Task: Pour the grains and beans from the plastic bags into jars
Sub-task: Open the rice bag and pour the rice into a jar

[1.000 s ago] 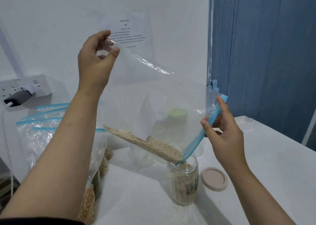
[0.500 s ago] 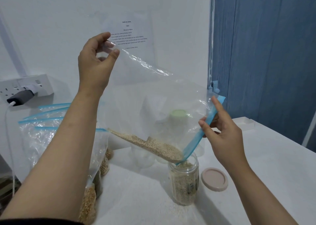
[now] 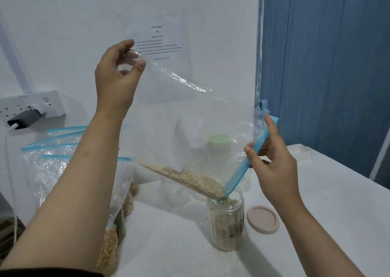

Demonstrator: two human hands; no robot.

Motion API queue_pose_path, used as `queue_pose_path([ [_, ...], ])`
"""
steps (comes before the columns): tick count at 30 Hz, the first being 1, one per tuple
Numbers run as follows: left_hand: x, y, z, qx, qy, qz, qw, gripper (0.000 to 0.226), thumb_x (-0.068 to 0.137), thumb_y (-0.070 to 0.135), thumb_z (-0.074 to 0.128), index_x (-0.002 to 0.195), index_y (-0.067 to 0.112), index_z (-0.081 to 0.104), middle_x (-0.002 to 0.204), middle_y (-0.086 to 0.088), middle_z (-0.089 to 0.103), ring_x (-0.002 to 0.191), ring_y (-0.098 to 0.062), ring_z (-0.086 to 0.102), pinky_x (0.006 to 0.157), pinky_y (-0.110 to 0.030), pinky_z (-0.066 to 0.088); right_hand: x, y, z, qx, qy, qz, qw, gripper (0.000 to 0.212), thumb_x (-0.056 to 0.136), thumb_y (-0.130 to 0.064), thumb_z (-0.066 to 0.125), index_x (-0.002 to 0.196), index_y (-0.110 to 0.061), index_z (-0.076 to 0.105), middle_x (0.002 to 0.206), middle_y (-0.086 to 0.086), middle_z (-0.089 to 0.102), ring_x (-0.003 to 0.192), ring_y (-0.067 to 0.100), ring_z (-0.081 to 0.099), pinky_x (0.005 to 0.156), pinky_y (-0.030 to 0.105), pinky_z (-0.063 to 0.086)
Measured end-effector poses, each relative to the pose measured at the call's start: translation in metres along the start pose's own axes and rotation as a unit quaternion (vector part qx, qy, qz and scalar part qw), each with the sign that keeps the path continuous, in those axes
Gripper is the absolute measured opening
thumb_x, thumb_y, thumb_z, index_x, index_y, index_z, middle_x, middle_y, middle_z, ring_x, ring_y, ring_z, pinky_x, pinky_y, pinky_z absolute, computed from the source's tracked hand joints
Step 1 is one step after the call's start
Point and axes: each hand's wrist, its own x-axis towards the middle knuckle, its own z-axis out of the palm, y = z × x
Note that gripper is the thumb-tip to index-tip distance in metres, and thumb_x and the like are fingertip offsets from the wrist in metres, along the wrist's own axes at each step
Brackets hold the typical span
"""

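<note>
A clear plastic bag (image 3: pixel 190 116) with a blue zip strip is held tilted over an open glass jar (image 3: pixel 226 224). Pale grains (image 3: pixel 185 177) lie along the bag's lower edge and run down to the corner that dips into the jar's mouth. My left hand (image 3: pixel 115 74) pinches the bag's upper closed corner high up. My right hand (image 3: pixel 272 167) grips the blue zip strip near the jar. The jar stands on the white table (image 3: pixel 316 213) and is mostly full of grains.
A pink lid (image 3: pixel 262 219) lies right of the jar. Several more zip bags (image 3: pixel 63 165) with grains and beans stand at the left. A green-lidded jar (image 3: pixel 218 142) and other clear jars show through the bag. A wall socket with a plugged charger (image 3: pixel 25 116) is at far left.
The grains in the bag have slid a little further toward the jar. Both hands hold almost the same pose, with the right hand shifted slightly lower on the zip strip.
</note>
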Motion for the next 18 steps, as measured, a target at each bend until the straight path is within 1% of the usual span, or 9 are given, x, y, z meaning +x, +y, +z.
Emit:
queue_pose_path([
  [3,-0.0005,0.0003,0.0001,-0.003,0.001,-0.002,1.000,0.035,0.089,0.019,0.070,0.122,0.024,0.059,0.101,0.011,0.062,0.094,0.000,0.059,0.075,-0.015,0.046,-0.0004,-0.0015,0.0011,0.000,0.002,0.003,1.000,0.073,0.094,-0.018,0.067,0.148,-0.050,0.030,0.098,-0.001,0.063,0.088,0.012,0.061,0.080,0.029,0.060],
  [7,0.0000,0.0007,-0.0007,-0.006,0.007,-0.005,1.000,0.034,0.088,0.019,0.070,0.120,0.024,0.060,0.099,0.013,0.063,0.094,-0.001,0.059,0.076,-0.016,0.047,-0.0007,-0.0042,0.0015,0.001,0.003,-0.002,1.000,0.074,0.094,-0.017,0.067,0.150,-0.047,0.029,0.097,-0.002,0.064,0.087,0.011,0.061,0.080,0.028,0.059],
  [10,-0.0005,0.0020,-0.0010,-0.007,0.009,-0.004,1.000,0.033,0.089,0.018,0.070,0.119,0.024,0.060,0.098,0.013,0.063,0.093,-0.001,0.060,0.075,-0.015,0.047,-0.0010,-0.0044,0.0009,0.001,0.012,0.000,1.000,0.076,0.094,-0.016,0.067,0.150,-0.049,0.027,0.098,0.001,0.063,0.088,0.012,0.061,0.079,0.028,0.060],
  [15,-0.0013,0.0021,-0.0024,-0.007,0.009,-0.001,1.000,0.033,0.088,0.019,0.071,0.119,0.025,0.060,0.097,0.014,0.064,0.094,-0.002,0.061,0.075,-0.015,0.047,-0.0056,-0.0055,0.0014,0.002,0.021,0.009,1.000,0.075,0.095,-0.017,0.066,0.152,-0.047,0.028,0.098,0.001,0.064,0.089,0.011,0.063,0.077,0.018,0.056],
  [18,-0.0028,0.0013,-0.0022,-0.008,0.009,-0.001,1.000,0.033,0.088,0.018,0.071,0.119,0.023,0.059,0.098,0.013,0.064,0.093,-0.002,0.061,0.075,-0.014,0.046,-0.0082,-0.0066,0.0018,-0.001,0.018,0.022,1.000,0.076,0.095,-0.018,0.065,0.149,-0.053,0.025,0.099,0.000,0.064,0.090,0.012,0.064,0.078,0.021,0.057],
])
